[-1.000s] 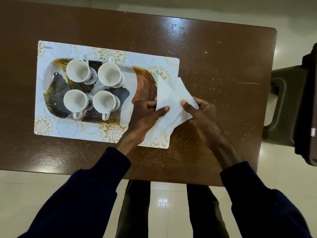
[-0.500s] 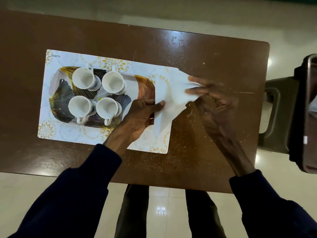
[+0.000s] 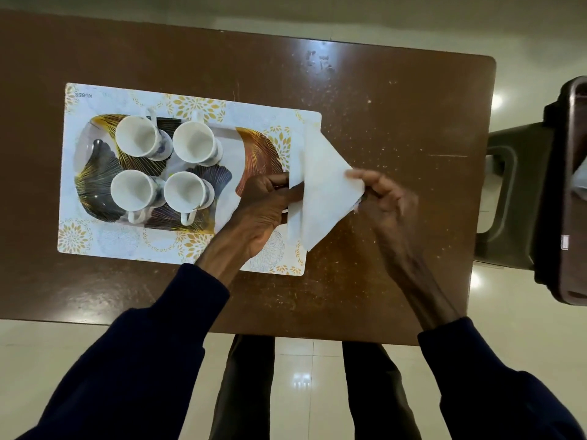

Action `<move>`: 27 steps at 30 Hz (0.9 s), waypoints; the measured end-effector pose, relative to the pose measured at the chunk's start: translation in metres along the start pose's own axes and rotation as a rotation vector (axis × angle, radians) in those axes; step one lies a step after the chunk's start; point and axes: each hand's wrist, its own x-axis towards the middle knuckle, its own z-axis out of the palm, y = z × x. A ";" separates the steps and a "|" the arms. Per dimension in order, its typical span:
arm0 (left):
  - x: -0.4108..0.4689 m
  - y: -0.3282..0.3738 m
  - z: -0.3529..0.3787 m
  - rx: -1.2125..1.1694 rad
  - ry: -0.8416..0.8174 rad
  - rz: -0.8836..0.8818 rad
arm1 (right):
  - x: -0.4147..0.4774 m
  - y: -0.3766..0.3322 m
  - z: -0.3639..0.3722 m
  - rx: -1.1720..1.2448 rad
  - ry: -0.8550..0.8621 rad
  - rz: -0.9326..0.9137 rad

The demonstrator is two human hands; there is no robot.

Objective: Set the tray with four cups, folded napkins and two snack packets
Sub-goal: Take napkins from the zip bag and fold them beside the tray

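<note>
A tray (image 3: 259,144) with a gold, black and rust leaf pattern lies on a white floral placemat (image 3: 95,236). Several white cups (image 3: 136,138) stand upright on its left half in a two-by-two group. A white napkin (image 3: 320,188), folded to a triangle, is held over the placemat's right edge. My left hand (image 3: 263,208) pinches the napkin's left edge beside the tray's right end. My right hand (image 3: 384,201) grips its right corner and looks blurred. No snack packets are visible.
The brown table (image 3: 381,106) has a worn, speckled top, with its right edge near a dark plastic stool (image 3: 521,198). A dark container (image 3: 571,192) sits at the far right. My legs stand at the table's near edge over a glossy tiled floor.
The napkin went from loosely opened to a flat folded triangle. My right hand moved from the napkin's upper part down to its right corner. My left hand stayed on the left edge.
</note>
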 end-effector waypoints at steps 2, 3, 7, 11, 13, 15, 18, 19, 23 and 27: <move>-0.001 -0.001 0.001 0.012 -0.027 0.004 | 0.003 0.000 0.001 0.084 0.041 0.101; -0.002 -0.002 0.001 0.018 -0.050 0.009 | 0.006 0.001 0.002 0.101 0.033 0.176; -0.006 0.001 -0.001 0.063 -0.067 0.058 | 0.015 0.004 0.004 0.121 0.013 0.339; -0.008 0.005 -0.010 0.081 -0.025 0.099 | 0.016 0.006 -0.005 0.216 0.036 0.339; -0.008 0.007 -0.014 0.072 -0.010 0.102 | 0.016 0.006 -0.013 0.230 0.042 0.322; -0.009 0.008 -0.016 0.072 -0.004 0.103 | 0.015 0.006 -0.018 0.232 0.032 0.313; -0.010 0.008 -0.016 0.083 -0.019 0.100 | 0.016 0.005 -0.014 0.266 0.015 0.325; -0.010 0.008 -0.015 0.077 -0.029 0.095 | 0.016 0.005 -0.011 0.297 0.008 0.337; -0.011 0.011 -0.016 0.028 -0.068 0.094 | 0.018 0.009 -0.004 0.339 0.012 0.365; -0.011 0.019 -0.021 -0.060 -0.081 0.109 | 0.018 0.012 -0.013 0.237 0.181 0.330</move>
